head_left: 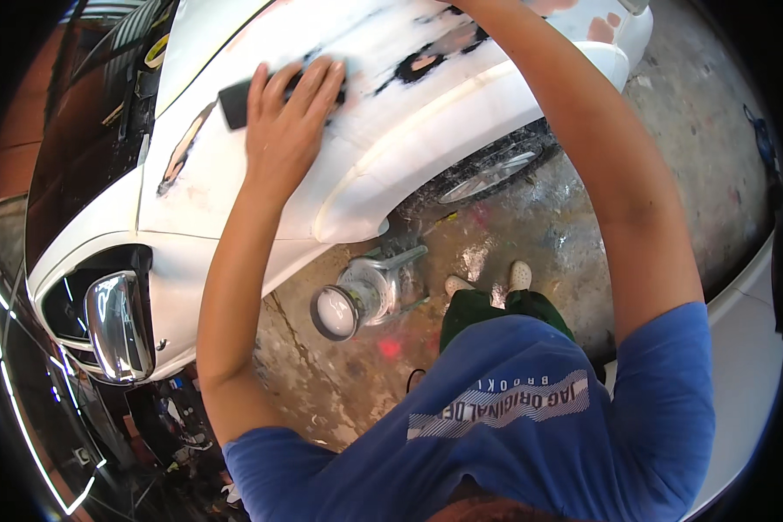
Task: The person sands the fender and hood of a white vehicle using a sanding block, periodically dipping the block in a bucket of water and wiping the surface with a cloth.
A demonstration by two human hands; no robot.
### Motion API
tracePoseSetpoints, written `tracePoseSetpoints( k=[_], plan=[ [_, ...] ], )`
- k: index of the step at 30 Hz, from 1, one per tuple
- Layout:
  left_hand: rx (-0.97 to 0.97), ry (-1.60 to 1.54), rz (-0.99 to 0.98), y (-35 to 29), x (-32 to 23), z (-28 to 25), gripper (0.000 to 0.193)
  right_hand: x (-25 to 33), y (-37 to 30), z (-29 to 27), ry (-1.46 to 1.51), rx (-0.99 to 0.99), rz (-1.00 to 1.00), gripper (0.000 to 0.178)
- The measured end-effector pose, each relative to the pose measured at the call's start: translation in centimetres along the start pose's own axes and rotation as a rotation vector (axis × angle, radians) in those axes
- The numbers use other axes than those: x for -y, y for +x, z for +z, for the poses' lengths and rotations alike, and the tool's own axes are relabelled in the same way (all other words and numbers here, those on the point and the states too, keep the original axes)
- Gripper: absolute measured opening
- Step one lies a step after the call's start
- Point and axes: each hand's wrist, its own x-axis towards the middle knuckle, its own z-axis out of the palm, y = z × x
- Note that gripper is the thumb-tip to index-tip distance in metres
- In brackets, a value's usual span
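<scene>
My left hand (pixel 289 122) lies over a black sanding block (pixel 233 106), its fingers wrapped across the top and pressing it flat on the side of a white car (pixel 365 157). The painted panel has worn patches of black, pinkish and bare colour. One long patch (pixel 187 150) lies left of the block, and a larger dark patch (pixel 422 65) lies to its right. My right forearm (pixel 565 78) reaches up across the panel to the top edge, where the hand is cut off.
Below the panel stands a clear plastic stool (pixel 398 277) with a round container (pixel 336 313) of whitish content on it. A wheel (pixel 496 170) sits under the arch. The chrome side mirror (pixel 117 326) juts out at left. Another pale car body (pixel 744 322) is at right.
</scene>
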Motion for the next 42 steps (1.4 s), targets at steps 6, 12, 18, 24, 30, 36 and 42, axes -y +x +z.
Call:
tracePoseSetpoints(
  k=[6,12,18,24,30,36,42],
  plan=[
    [-0.087,0.008,-0.067,1.6,-1.0,1.5,0.059,-0.7,0.2,0.1,-0.027,0.023,0.028,0.080],
    [-0.182,-0.002,-0.190,0.1,-1.6,1.8,0.057,0.3,0.1,-0.2,-0.007,0.043,0.029,0.079],
    [-0.194,-0.038,-0.225,0.3,-2.6,2.3,0.059,-0.1,0.4,-0.8,0.046,0.077,0.064,0.077],
    [-0.149,0.051,-0.567,-10.0,-2.6,-2.1,0.073,0.6,0.2,-1.0,0.076,0.078,0.060,0.073],
    [-0.493,-0.948,-1.307,-7.6,-13.4,-2.8,0.068,0.2,-3.3,-1.9,0.068,-0.045,-0.004,0.049],
    [-0.629,-1.432,-1.538,-9.6,-17.5,0.5,0.055,20.5,-19.1,-13.7,0.810,0.484,0.251,0.028],
    [-0.475,-1.526,-1.453,-7.7,-20.3,0.7,0.060,20.8,-21.2,-13.3,0.655,0.416,0.301,0.049]
  ],
)
